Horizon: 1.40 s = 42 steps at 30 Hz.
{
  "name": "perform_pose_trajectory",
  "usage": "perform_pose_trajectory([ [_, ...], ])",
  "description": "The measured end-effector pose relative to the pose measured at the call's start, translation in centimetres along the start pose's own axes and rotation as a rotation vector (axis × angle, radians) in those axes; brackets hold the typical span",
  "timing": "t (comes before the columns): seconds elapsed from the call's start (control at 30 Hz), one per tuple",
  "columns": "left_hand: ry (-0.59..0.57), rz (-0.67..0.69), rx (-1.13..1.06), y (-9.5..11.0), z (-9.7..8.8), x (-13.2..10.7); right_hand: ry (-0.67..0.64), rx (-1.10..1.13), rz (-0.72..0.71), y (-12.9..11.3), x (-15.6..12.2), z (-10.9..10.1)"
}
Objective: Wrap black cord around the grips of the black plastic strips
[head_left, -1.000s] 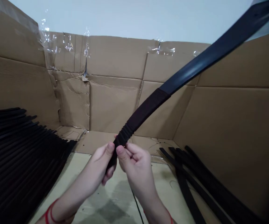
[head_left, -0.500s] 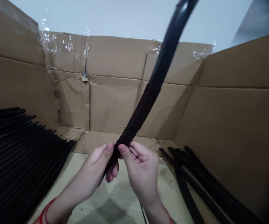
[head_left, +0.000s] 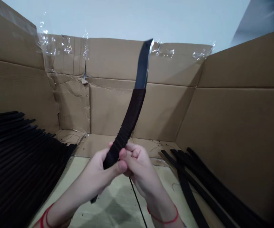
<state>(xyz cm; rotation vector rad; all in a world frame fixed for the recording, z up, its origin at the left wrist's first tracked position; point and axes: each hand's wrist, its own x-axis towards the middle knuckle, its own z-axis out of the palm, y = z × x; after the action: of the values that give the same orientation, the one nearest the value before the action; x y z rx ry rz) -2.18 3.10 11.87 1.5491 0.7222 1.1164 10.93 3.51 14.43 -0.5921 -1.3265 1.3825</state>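
A curved black strip (head_left: 141,69) rises tilted from my hands, its upper end bare and glossy. Tight turns of dark cord (head_left: 133,114) cover its middle part; nearer my hands the turns look looser. My left hand (head_left: 103,171) is closed round the lower part of the strip, thumb across its front. Thumb and fingers of my right hand (head_left: 137,164) are pinched together at the strip's right side, on the cord. A loose length of that cord hangs below my right hand. The strip's lower end pokes out under my left hand.
Many similar black strips (head_left: 20,171) lie in a row at the left. Several more strips (head_left: 198,177) lie at the right. Cardboard walls (head_left: 113,107) with clear tape on top enclose the pale work surface (head_left: 113,205) at the back and sides.
The strip has turned and tipped, so its upper end now shows lower and farther left. My left thumb has shifted across the strip towards my right hand. More of the hanging cord shows.
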Motion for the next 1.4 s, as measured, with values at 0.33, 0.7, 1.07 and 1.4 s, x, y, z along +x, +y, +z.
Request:
perform_pose_trajectory([
  [0.33,0.033,0.026,-0.076,-1.1,1.1,0.3,0.216,0.077,-0.144,0.6,0.6,0.1],
  [0.7,0.105,-0.003,0.160,-1.1,3.0,-0.7,0.308,0.065,-0.243,-1.5,0.2,-2.6],
  [1.07,-0.006,-0.053,-0.085,-0.3,1.8,-0.9,-0.013,0.035,-0.142,-1.8,0.7,-3.6],
  [1.4,0.051,-0.055,0.023,-0.1,-0.3,0.4,0.230,-0.142,-0.267,-1.0,0.6,-2.2],
])
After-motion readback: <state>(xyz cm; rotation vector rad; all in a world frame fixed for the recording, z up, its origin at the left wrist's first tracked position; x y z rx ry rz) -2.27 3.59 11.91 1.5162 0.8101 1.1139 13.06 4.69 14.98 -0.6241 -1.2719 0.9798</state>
